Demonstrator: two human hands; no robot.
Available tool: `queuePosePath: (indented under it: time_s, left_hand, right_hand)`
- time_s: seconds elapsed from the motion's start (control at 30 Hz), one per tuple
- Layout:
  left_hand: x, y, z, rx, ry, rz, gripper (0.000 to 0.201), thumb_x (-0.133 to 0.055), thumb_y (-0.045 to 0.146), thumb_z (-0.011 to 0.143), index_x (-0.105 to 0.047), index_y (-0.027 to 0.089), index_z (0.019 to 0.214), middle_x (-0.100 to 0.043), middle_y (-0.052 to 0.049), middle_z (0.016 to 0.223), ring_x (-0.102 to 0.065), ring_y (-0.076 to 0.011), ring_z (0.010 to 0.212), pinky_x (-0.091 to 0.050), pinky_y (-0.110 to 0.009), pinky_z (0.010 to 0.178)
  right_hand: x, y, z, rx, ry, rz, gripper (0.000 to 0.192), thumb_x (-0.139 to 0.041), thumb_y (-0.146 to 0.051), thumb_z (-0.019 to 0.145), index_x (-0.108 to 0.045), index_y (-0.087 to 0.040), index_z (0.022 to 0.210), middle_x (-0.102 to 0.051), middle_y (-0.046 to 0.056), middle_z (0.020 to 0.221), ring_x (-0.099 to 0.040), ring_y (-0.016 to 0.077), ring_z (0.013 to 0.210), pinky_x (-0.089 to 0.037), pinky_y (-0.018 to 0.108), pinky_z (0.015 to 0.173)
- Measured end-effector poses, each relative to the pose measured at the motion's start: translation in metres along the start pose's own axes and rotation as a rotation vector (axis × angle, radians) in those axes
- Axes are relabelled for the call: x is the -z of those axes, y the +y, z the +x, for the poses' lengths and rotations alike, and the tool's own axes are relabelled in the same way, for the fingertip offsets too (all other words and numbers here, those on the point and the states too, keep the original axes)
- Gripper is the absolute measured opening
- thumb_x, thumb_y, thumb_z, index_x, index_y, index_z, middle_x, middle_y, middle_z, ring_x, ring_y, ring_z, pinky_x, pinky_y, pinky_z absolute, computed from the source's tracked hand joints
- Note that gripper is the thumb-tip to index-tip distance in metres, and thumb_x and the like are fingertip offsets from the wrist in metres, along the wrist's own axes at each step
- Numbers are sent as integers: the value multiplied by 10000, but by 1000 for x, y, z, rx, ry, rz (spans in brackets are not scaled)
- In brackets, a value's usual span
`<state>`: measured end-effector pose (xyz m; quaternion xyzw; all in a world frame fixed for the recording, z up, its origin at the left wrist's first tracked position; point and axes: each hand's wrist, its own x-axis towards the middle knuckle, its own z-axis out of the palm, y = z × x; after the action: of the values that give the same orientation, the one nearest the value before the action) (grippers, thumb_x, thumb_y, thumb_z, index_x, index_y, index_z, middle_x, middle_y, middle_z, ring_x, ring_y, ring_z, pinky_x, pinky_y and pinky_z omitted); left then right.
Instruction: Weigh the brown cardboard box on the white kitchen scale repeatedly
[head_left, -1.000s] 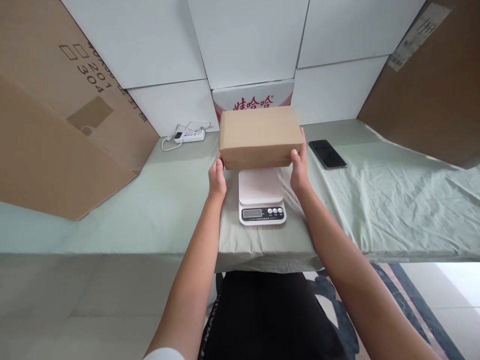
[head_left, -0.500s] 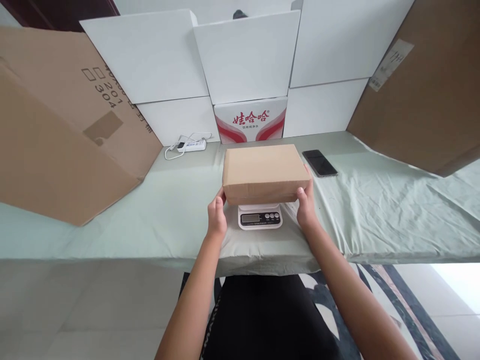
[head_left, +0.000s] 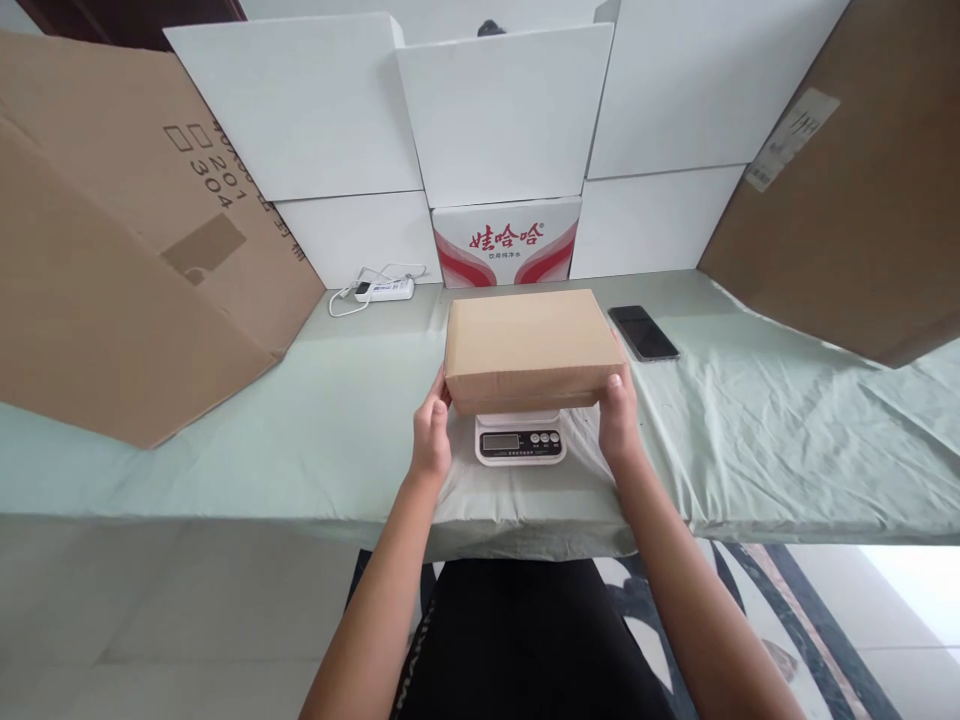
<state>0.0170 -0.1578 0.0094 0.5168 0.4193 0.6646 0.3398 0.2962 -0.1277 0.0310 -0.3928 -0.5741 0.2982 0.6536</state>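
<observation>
A plain brown cardboard box [head_left: 532, 340] is over the white kitchen scale [head_left: 520, 443], hiding most of its weighing platform. Whether the box rests on the platform or hovers just above it, I cannot tell. My left hand [head_left: 433, 430] grips the box's left side near the front corner, its thumb up and the other fingers partly hidden behind the cardboard. On the opposite side, my right hand [head_left: 619, 415] holds the front right corner, thumb on the front face. The scale's small display and round buttons face me below the box.
A black phone [head_left: 643, 333] lies right of the box. A white power strip [head_left: 384, 289] with its cable sits back left. White boxes [head_left: 506, 115] and a red-and-white carton [head_left: 507, 243] line the back; large cardboard sheets [head_left: 112, 250] flank the green-covered table [head_left: 337, 420].
The view has shifted slightly. My right thumb has moved a little along the box's front corner; both hands keep hold of the box over the scale.
</observation>
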Motion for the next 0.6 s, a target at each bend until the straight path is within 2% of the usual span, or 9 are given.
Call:
queuePosePath:
  time_s: [0.1, 0.17, 0.23, 0.33, 0.4, 0.5, 0.6]
  left_hand:
    - [5, 7, 16, -64, 78, -41, 906, -547, 930, 994, -804, 200, 1466, -830, -202, 1476, -752, -399, 1474, -620, -505, 1217]
    - [7, 12, 39, -105, 120, -64, 928, -530, 974, 967, -826, 218, 1417, -859, -181, 1403, -781, -384, 1425, -643, -476, 1170]
    - [4, 14, 70, -117, 105, -89, 912, -545, 985, 954, -830, 247, 1405, -853, -161, 1428, -757, -371, 1474, -624, -454, 1208]
    - [-4, 0, 115, -68, 70, -141, 959, -545, 1006, 937, -816, 211, 1401, -828, -187, 1471, -696, -386, 1564, -589, -468, 1271]
    - [-9, -19, 133, 16, 77, -195, 1009, -533, 1044, 900, -825, 187, 1347, -834, -216, 1446, -695, -395, 1567, -602, -479, 1263]
    - [-14, -45, 137, 75, 81, -223, 1012, -593, 1055, 848, -836, 188, 1310, -830, -222, 1470, -689, -399, 1576, -603, -485, 1267]
    - [-13, -59, 129, 93, 66, -225, 981, -622, 1035, 847, -845, 202, 1315, -809, -210, 1528, -680, -402, 1589, -595, -499, 1283]
  right_hand:
    - [-10, -8, 19, 49, -40, 41, 806, -504, -841, 1058, -523, -412, 1741, -526, 17, 1866, -353, 383, 1819, -234, 664, 1524]
    - [-18, -11, 44, 98, -89, 19, 865, -518, -874, 1033, -454, -430, 1773, -464, -2, 1903, -336, 382, 1826, -253, 664, 1521]
    - [-29, -7, 73, 117, -144, 5, 910, -498, -905, 1017, -392, -446, 1796, -391, -24, 1939, -332, 362, 1830, -276, 634, 1524]
    - [-45, 14, 105, 91, -130, 3, 1017, -506, -957, 962, -393, -391, 1800, -403, 17, 1934, -308, 379, 1834, -248, 652, 1527]
    - [-51, 33, 112, 64, -110, 3, 1092, -542, -989, 906, -404, -369, 1795, -422, 40, 1925, -291, 388, 1837, -209, 659, 1533]
    - [-50, 56, 109, 19, -108, 8, 1141, -571, -1008, 864, -421, -353, 1786, -467, 67, 1898, -305, 380, 1833, -204, 638, 1535]
    - [-45, 66, 104, -24, -97, 10, 1133, -588, -1004, 863, -434, -355, 1778, -496, 76, 1878, -352, 369, 1816, -231, 619, 1529]
